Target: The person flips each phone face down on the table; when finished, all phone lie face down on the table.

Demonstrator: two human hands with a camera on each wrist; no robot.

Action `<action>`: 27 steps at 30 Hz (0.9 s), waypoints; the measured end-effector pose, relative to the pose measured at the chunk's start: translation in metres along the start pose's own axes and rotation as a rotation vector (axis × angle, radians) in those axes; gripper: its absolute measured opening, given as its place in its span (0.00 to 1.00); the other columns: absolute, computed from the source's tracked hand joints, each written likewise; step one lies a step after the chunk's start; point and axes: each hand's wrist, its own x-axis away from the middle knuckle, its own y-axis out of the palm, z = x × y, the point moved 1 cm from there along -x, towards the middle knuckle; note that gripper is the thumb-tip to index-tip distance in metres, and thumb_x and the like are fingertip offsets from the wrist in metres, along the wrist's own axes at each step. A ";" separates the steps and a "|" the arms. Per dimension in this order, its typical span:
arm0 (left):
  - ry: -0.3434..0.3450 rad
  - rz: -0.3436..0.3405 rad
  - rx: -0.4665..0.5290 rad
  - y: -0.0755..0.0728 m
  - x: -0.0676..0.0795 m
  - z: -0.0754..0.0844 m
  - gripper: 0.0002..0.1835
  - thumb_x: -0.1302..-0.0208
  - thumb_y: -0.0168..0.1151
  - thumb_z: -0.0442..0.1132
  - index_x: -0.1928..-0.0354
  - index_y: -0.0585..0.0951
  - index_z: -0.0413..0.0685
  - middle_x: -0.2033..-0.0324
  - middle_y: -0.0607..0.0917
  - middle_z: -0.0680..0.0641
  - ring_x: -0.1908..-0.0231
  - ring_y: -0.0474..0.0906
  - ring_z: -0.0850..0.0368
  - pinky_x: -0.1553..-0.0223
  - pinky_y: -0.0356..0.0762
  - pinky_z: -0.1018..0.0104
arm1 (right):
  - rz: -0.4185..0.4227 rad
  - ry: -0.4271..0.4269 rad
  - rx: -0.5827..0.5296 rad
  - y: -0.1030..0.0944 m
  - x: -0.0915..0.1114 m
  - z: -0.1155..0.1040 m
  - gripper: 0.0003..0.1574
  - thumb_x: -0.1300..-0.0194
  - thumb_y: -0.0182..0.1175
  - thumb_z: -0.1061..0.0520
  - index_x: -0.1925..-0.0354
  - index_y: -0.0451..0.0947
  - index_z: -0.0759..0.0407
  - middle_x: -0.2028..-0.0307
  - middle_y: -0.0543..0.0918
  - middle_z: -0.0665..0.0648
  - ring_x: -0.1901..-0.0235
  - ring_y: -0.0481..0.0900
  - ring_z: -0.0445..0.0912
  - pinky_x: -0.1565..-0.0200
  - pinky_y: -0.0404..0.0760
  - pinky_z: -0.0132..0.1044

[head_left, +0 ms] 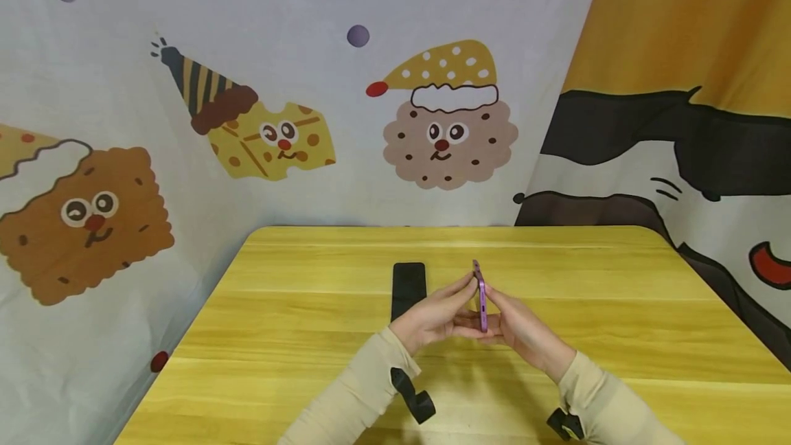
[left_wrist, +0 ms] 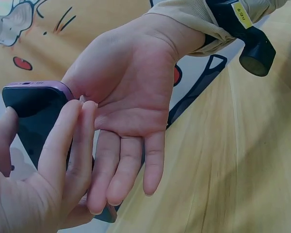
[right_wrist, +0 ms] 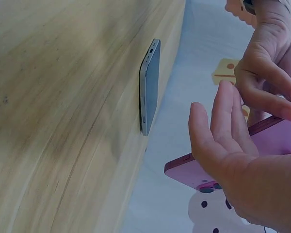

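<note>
A purple smartphone (head_left: 483,307) stands on its long side between my two hands, edge-on in the head view. Its dark screen (left_wrist: 36,104) faces my left hand (head_left: 429,318), which holds the phone between thumb and fingers across the screen side. From the back, my right hand (head_left: 531,335) supports it, fingers stretched out under its lower edge. The right thumb is hidden behind the phone in the left wrist view. In the right wrist view the pink-purple back (right_wrist: 189,172) and its camera lenses show past my right fingers (right_wrist: 225,107).
A second, black phone (head_left: 408,287) lies on the wooden table (head_left: 296,342), left of my hands and farther off. Black straps (head_left: 413,397) hang from the cuffs. Behind the table hangs a white cloth (head_left: 346,177) printed with cartoon biscuits and cheese.
</note>
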 end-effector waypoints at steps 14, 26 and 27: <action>0.057 -0.123 -0.060 -0.009 0.000 -0.001 0.31 0.37 0.50 0.49 0.37 0.50 0.83 0.52 0.76 0.39 0.61 0.80 0.50 0.56 0.77 0.53 | -0.140 -0.098 -0.034 -0.007 0.002 0.004 0.37 0.31 0.29 0.38 0.33 0.23 0.41 0.45 0.74 0.57 0.50 0.75 0.44 0.45 0.69 0.43; 0.363 -0.348 -0.495 -0.001 0.017 0.008 0.45 0.39 0.52 0.32 0.35 0.38 0.80 0.32 0.48 0.54 0.40 0.64 0.51 0.52 0.76 0.64 | -0.219 -0.458 0.218 -0.015 0.017 0.009 0.38 0.28 0.30 0.56 0.35 0.19 0.35 0.34 0.26 0.69 0.43 0.57 0.21 0.46 0.63 0.18; 0.377 -0.346 -0.520 -0.001 0.017 0.007 0.46 0.39 0.52 0.31 0.34 0.38 0.79 0.32 0.46 0.56 0.40 0.63 0.53 0.52 0.75 0.68 | -0.200 -0.495 0.273 -0.016 0.017 0.010 0.38 0.28 0.31 0.58 0.35 0.18 0.38 0.34 0.29 0.71 0.42 0.55 0.21 0.45 0.62 0.18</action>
